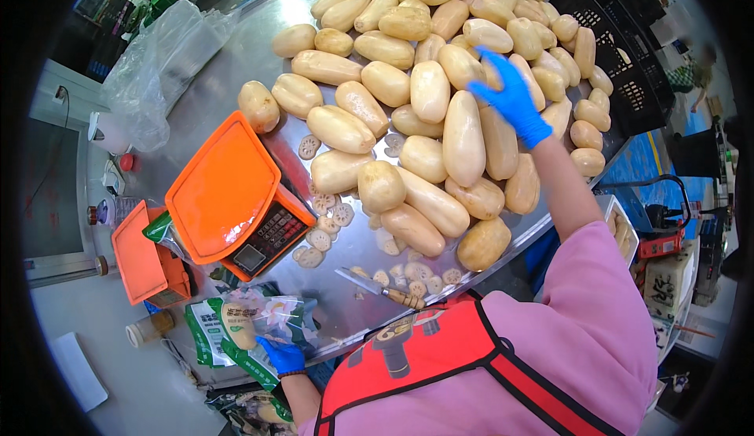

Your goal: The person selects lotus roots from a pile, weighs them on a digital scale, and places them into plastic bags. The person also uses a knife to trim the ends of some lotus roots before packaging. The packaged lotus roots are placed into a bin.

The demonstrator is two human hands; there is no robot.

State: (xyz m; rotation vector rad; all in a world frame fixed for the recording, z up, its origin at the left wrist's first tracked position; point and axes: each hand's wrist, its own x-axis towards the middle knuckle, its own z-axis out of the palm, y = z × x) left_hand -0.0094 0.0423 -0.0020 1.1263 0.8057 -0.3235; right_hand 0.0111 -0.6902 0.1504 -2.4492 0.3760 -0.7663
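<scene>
- A shiny metal table [263, 20] fills the middle of the view, its near edge running just in front of the person's red apron [424, 349].
- On the table's left side stands an orange scale [224, 185] with a dark keypad facing the person; a second orange scale [137, 255] is beside it, farther left.
- Cut slices [342, 214] with round holes lie scattered on the metal, near a wooden-handled knife [381, 288] by the near edge.
- A crumpled clear plastic sheet [157, 75] lies at the far left, and a black slotted crate [620, 59] stands at the right edge.
- Beyond the crate, part of a blue floor [648, 161] shows.
- The lotus roots [463, 139] are heaped over the table's centre and far right; they are pale cream, smooth, plump and rounded at the ends, some with faint brown marks.
- A green-and-white bag [208, 334] is at the lower left, glossy and creased, with a pale rounded shape at its middle.
- The left hand [281, 355], gloved in blue, grips the bag's edge.
- The right hand [510, 98], also blue-gloved, is spread wide over the lotus roots; whether it touches one, I cannot tell.
</scene>
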